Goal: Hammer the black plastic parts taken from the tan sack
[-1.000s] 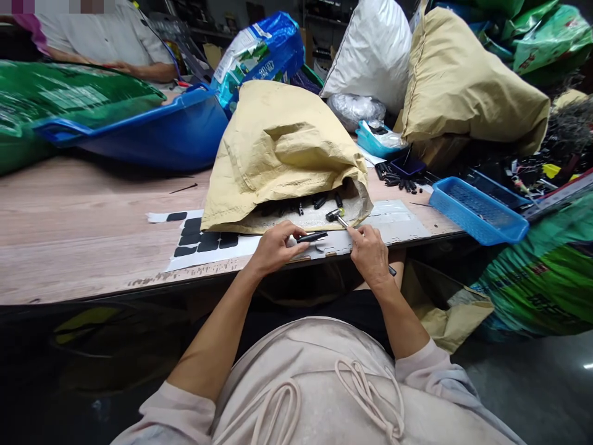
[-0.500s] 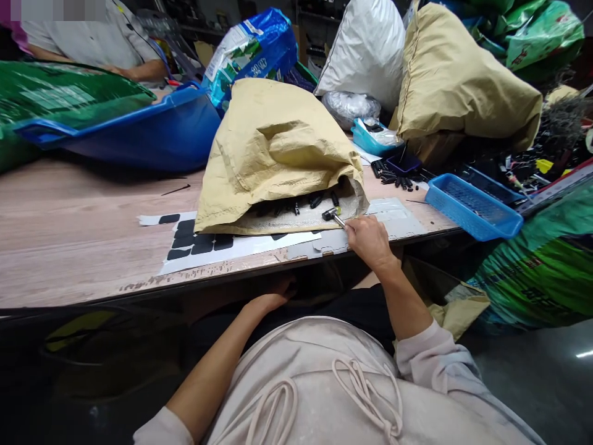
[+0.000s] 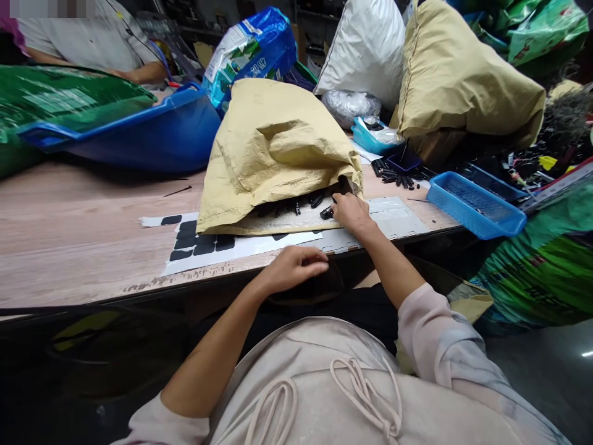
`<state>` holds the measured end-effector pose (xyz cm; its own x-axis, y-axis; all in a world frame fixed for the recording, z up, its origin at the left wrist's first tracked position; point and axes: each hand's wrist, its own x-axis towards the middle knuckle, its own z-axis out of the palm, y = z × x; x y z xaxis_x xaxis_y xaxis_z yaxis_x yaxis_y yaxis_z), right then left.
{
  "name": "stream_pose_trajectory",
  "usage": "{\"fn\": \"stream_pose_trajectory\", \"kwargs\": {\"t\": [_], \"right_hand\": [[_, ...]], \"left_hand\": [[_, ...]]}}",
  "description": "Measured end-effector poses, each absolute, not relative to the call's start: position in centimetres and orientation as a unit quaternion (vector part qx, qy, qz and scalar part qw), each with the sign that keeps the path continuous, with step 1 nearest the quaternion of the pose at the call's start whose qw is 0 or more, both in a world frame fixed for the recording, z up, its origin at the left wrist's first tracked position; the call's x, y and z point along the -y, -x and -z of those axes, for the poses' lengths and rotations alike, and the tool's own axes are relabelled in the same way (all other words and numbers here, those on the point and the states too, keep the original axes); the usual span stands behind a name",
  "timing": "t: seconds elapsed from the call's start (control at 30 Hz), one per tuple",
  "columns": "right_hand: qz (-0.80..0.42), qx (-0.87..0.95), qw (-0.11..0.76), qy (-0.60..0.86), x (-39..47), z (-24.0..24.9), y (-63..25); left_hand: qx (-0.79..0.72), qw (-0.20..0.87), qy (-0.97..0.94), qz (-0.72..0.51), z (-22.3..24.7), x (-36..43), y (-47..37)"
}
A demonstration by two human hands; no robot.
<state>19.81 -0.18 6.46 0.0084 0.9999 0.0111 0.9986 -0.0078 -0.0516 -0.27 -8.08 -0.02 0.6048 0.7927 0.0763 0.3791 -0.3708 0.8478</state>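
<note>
A large tan paper sack [image 3: 273, 142] lies on the table with its mouth facing me. Several small black parts [image 3: 316, 201] rest on the pale lining inside that mouth. My right hand [image 3: 352, 213] is at the sack's right corner, fingers closed at a black part [image 3: 327, 213] whose dark end sticks out to their left; any metal stem is covered by the hand. My left hand [image 3: 296, 267] hovers at the table's front edge, below the sack, with thumb and fingers slightly apart and nothing visible between them.
Beneath the sack are a white sheet with black rounded stickers [image 3: 199, 238] and flat grey cardboard [image 3: 393, 219]. A blue basket [image 3: 477, 204] stands right, a big blue tub [image 3: 152, 136] left. Fuller sacks [image 3: 463, 74] stand behind. Another person [image 3: 88, 37] sits across the table.
My left hand has risen from my lap to the table edge. My right hand has moved slightly forward and left into the sack's mouth, covering the metal stem that showed before.
</note>
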Motion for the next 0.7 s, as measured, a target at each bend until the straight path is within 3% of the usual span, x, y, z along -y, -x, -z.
{"fn": "stream_pose_trajectory", "kwargs": {"t": [0.13, 0.3, 0.47, 0.7], "right_hand": [[0.018, 0.706, 0.045, 0.707, 3.0, -6.1, -20.6], [0.041, 0.710, 0.101, 0.696, 6.5, -4.3, -22.4], [0.078, 0.724, 0.202, 0.655, 8.3, -1.9, -23.5], [0.047, 0.696, 0.146, 0.701, 8.7, -1.3, -23.7]], "left_hand": [[-0.489, 0.252, -0.758, -0.351, -2.3, 2.0, -1.4], [-0.604, 0.141, -0.743, -0.251, -2.7, -3.1, -4.8], [-0.664, 0.102, -0.713, -0.201, -2.1, -4.2, -6.8], [-0.599, 0.113, -0.737, -0.292, -1.3, -2.8, -3.2]]}}
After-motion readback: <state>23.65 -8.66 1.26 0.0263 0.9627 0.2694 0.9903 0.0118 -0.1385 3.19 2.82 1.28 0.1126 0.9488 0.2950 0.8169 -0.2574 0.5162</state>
